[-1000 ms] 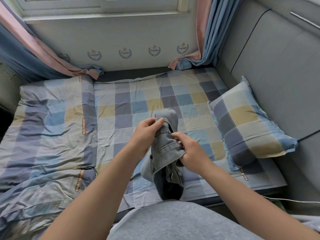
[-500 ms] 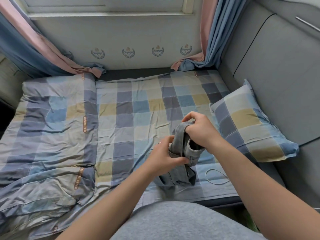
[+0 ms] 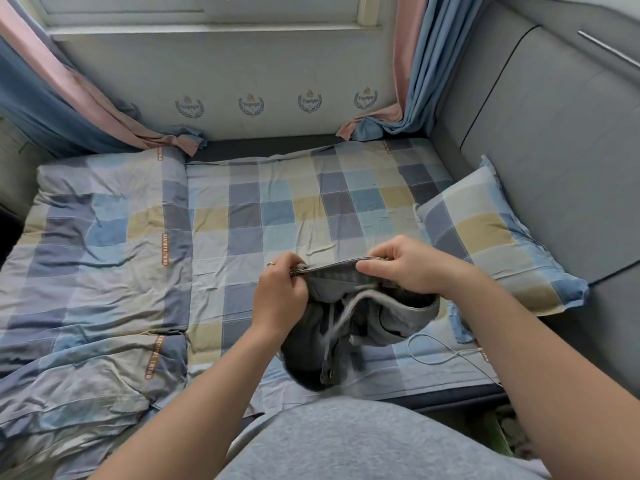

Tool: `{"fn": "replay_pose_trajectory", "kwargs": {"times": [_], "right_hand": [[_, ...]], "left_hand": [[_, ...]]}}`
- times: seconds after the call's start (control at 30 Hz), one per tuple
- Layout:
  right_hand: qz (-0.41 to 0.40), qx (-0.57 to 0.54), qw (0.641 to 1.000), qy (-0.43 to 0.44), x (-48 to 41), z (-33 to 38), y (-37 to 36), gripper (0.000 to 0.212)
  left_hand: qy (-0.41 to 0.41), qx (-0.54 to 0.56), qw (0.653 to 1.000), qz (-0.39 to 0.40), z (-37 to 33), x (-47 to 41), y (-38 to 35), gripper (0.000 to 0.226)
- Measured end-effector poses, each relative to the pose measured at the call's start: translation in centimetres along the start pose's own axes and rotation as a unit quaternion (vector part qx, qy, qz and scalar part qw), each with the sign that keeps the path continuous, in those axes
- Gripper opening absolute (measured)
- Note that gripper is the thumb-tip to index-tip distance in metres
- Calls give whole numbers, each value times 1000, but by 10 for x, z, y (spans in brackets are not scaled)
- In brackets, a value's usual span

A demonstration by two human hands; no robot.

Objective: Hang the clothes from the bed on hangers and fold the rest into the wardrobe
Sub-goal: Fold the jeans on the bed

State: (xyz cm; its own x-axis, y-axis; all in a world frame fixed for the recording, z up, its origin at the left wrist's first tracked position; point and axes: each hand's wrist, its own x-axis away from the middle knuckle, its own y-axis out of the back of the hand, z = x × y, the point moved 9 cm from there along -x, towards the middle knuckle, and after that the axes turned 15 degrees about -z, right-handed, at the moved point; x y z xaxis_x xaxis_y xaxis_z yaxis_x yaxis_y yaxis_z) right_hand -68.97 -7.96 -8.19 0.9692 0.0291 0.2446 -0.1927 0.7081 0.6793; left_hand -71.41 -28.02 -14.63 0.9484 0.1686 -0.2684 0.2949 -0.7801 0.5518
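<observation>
Both busy: our left hand (image 3: 280, 299) and right hand (image 3: 410, 268) each pinch the grey denim garment (image 3: 391, 317) by its top edge, stretched between them, the rest hanging below over the bed (image 3: 277, 209).

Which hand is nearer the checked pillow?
Right. The right hand holds the grey garment close beside the pillow; the left hand holds its other end, further away.

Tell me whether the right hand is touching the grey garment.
Touching. The head view shows the right hand pinching the stretched top edge of the grey garment, thumb and fingers closed on it.
</observation>
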Motion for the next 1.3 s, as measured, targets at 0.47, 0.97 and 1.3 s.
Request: {"fn": "replay_pose_trajectory", "kwargs": {"times": [0.47, 0.97, 1.3], "right_hand": [[-38, -52, 998, -3, 3, -44, 24, 13], [-253, 329, 901, -126, 16, -195, -4, 15], [-253, -21, 890, -378, 34, -246, -24, 55]], "left_hand": [[95, -279, 955, 32, 141, 16, 35, 23], [206, -278, 938, -27, 190, 10, 74, 23], [642, 157, 726, -190, 243, 60, 61, 30]]}}
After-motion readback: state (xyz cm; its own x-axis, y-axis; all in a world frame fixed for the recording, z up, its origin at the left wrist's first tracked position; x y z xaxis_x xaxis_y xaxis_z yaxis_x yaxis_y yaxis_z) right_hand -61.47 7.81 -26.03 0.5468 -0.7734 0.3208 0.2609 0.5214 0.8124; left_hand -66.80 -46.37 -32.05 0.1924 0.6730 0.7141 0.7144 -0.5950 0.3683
